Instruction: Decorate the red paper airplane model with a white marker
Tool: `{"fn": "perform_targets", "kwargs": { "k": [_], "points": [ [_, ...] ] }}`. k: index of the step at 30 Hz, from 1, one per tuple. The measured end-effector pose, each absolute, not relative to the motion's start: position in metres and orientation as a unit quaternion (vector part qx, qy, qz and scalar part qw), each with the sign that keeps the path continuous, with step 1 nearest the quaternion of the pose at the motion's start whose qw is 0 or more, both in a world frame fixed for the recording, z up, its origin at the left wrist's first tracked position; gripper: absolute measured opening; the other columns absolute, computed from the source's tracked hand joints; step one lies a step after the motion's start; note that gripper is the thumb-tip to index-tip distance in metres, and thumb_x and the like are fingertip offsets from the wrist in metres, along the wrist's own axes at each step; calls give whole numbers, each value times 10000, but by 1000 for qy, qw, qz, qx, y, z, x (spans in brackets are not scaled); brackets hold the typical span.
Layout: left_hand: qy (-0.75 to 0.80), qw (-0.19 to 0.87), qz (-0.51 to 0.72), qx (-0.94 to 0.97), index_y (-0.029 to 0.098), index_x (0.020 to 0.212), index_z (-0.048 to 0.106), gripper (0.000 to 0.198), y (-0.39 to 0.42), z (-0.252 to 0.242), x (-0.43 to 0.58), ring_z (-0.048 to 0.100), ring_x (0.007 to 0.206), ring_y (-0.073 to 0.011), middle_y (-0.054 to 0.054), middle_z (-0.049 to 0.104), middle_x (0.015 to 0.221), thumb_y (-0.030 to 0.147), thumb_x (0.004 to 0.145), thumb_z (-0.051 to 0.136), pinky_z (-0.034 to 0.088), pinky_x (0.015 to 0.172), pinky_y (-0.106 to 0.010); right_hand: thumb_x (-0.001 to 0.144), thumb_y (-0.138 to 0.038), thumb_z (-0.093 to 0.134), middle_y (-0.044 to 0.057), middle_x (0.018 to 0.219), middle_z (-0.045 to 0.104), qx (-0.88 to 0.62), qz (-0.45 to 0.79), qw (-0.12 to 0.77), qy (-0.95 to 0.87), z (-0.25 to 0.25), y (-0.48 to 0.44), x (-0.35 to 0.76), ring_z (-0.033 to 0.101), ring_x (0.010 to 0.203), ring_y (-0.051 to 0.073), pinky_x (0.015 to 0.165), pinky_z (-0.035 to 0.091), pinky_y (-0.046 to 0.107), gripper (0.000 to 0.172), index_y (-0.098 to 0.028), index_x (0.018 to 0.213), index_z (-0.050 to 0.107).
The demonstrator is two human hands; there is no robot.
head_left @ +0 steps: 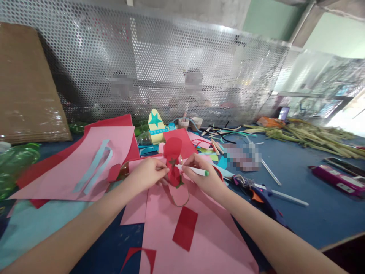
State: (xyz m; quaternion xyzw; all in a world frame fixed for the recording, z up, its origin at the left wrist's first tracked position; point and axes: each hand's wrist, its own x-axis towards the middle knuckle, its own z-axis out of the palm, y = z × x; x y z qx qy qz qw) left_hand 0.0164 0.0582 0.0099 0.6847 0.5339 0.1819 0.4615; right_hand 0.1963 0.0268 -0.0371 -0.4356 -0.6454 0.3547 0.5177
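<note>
In my right hand [203, 173] is a white marker [195, 171] with a green end, its tip pointing left at a red rounded cutout [173, 177]. A small dark star shape [172, 162] shows on that cutout, right by the tip. My left hand [151, 172] has its fingers closed on the cutout's left edge. Below both hands, a pink rounded piece [180, 195] with a dark outline lies on a large pink sheet [199, 236]. A loose red rectangle [185, 228] rests nearer to me on the same sheet.
Pink and red sheets with light-blue strips [97, 167] lie left, near a green plastic bottle [17, 167]. Behind my hands stands a bottle decorated with a teal star [154, 119]. A glue gun [265, 198], a purple box [336, 179] and dried stalks [308, 135] are right.
</note>
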Motion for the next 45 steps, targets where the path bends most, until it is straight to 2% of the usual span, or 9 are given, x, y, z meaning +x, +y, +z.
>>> {"fn": "perform_targets", "kwargs": {
  "k": [21, 25, 29, 45],
  "points": [
    [529, 461, 188, 687, 178, 663, 662, 187, 59, 9, 16, 707, 656, -211, -33, 732, 652, 237, 789, 538, 533, 597, -281, 793, -295, 579, -15, 692, 547, -423, 356, 503, -664, -36, 25, 195, 496, 611, 127, 574, 401, 263, 143, -208, 738, 478],
    [528, 469, 187, 683, 186, 618, 641, 195, 59, 8, 16, 711, 672, -211, -32, 736, 665, 232, 777, 539, 530, 602, -277, 795, -305, 565, -30, 628, 501, -440, 331, 542, -635, -36, 29, 197, 465, 572, 122, 533, 374, 252, 171, -215, 709, 448],
    [523, 464, 181, 692, 177, 653, 651, 209, 60, 8, 15, 714, 673, -205, -40, 741, 684, 222, 801, 511, 532, 599, -270, 792, -287, 560, -28, 623, 491, -460, 286, 561, -626, -36, 33, 200, 459, 568, 125, 529, 367, 258, 171, -220, 683, 447],
    [533, 463, 182, 684, 175, 654, 661, 205, 57, 12, 17, 715, 667, -218, -44, 740, 675, 217, 797, 521, 539, 610, -289, 795, -315, 578, -28, 633, 517, -441, 331, 533, -642, -37, 32, 199, 466, 556, 123, 527, 367, 262, 183, -223, 696, 455]
  ]
}}
